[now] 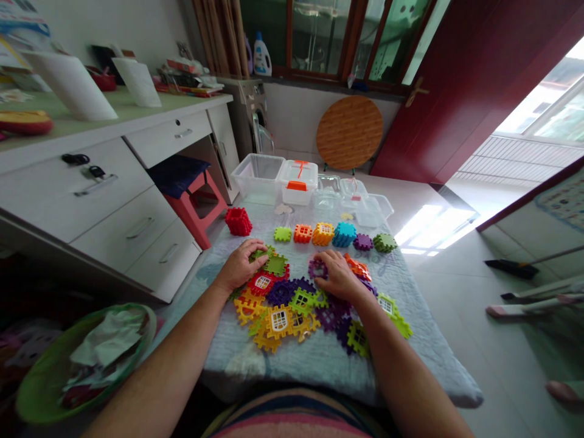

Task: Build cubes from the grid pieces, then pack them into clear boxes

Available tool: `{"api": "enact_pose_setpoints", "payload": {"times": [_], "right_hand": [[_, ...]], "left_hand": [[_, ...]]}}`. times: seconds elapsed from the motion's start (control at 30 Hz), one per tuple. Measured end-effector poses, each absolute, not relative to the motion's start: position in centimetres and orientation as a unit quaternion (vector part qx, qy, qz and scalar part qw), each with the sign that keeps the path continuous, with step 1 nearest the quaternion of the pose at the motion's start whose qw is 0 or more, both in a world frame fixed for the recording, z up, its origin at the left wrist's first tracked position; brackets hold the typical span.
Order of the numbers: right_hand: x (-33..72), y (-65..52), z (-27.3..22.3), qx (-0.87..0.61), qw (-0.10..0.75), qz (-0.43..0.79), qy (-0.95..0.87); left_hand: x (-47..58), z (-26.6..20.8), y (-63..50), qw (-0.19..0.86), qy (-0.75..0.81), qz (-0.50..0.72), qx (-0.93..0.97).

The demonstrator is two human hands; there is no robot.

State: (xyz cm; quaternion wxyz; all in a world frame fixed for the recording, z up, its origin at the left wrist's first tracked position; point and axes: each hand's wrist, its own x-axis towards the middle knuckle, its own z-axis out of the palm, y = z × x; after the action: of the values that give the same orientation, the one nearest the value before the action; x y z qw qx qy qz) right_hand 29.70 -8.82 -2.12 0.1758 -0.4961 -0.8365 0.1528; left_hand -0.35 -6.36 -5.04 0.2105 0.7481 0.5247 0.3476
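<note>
A loose pile of colourful plastic interlocking tiles with toothed edges lies on the cloth-covered table in front of me. My left hand is at the pile's far left, thumb and fingers closed about a green tile. Just below it are a red tile with a white window and yellow tiles. My right hand is over the right part, its thumb and fingers about a purple tile; the palm hides some pieces. Close by lie an orange tile and a lime-green tile.
Behind the pile runs a row of tile stacks sorted by colour, from red to blue to dark green. Clear plastic boxes line the table's far edge. A green basket stands at the lower left, beside a white desk.
</note>
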Motion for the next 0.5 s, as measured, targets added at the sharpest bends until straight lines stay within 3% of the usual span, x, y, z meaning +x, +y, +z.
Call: {"api": "enact_pose_setpoints", "payload": {"times": [0.23,0.5], "right_hand": [[30.1,-8.6,-2.5,-0.499,0.197,0.128,-0.834],[33.4,-9.0,0.1,-0.542,0.327,0.103,-0.767]], "left_hand": [[-0.2,-4.9,-6.5,0.212,0.523,0.354,0.746],[-0.3,-5.3,-6.3,0.206,0.526,0.351,0.747]]}}
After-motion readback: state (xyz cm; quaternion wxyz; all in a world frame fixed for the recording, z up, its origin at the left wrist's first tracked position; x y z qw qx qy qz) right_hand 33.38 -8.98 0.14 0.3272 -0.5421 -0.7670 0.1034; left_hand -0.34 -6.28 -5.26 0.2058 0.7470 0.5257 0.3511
